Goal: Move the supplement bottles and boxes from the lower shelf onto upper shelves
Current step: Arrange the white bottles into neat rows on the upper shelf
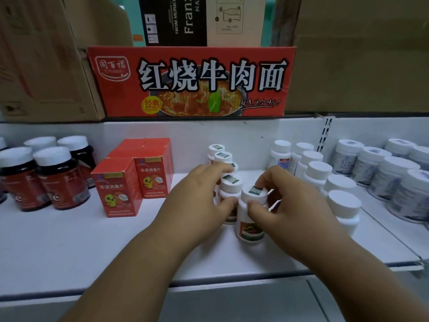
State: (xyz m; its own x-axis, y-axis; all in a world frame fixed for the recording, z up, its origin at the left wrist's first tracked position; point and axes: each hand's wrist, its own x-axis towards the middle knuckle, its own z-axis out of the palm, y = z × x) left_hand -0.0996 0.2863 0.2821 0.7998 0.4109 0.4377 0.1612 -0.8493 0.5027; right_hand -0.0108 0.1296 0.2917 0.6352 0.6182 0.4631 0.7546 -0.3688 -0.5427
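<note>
Above where we grip, a red noodle carton [190,81] sits between brown cardboard boxes [362,54], a black box [173,20] behind. We see the white shelf [69,247] beneath, its slotted upright [325,133] to the right.

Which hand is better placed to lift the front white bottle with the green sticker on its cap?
Probably the right hand: its thumb and fingers already pinch the cap of the front white bottle. The left hand grips the bottle behind, in the row's next place.
</note>
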